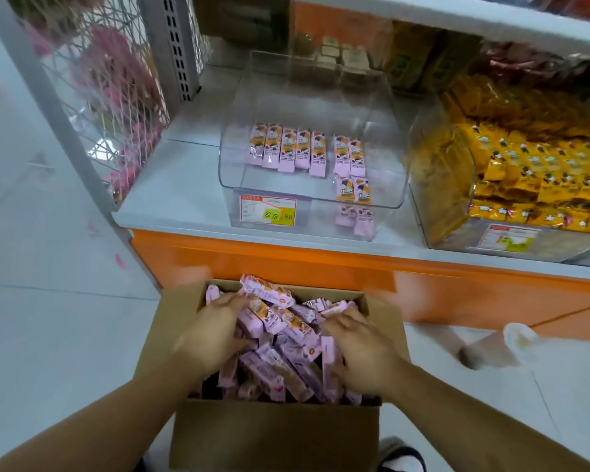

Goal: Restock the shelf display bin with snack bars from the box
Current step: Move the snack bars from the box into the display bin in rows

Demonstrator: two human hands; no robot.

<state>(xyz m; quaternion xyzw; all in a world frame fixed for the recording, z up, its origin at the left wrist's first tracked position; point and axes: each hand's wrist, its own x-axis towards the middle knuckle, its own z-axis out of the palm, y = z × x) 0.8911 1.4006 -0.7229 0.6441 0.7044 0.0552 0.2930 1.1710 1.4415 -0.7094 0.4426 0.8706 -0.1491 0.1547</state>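
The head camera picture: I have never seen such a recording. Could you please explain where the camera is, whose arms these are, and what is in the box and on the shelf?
The camera sits on a person's head and looks down, so the two bare arms are that person's own. Both hands are in an open cardboard box on the floor, full of pink snack bars. The left hand and right hand rest on the pile; motion blur hides whether the fingers grip any. Above, on the shelf, stands a clear display bin holding only a few of the same bars. Beside it is a bin of yellow packets.

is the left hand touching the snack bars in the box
Touching. The head view shows the left hand pressed down into the pile of snack bars in the box, fingers lying over the pink wrappers with no gap.
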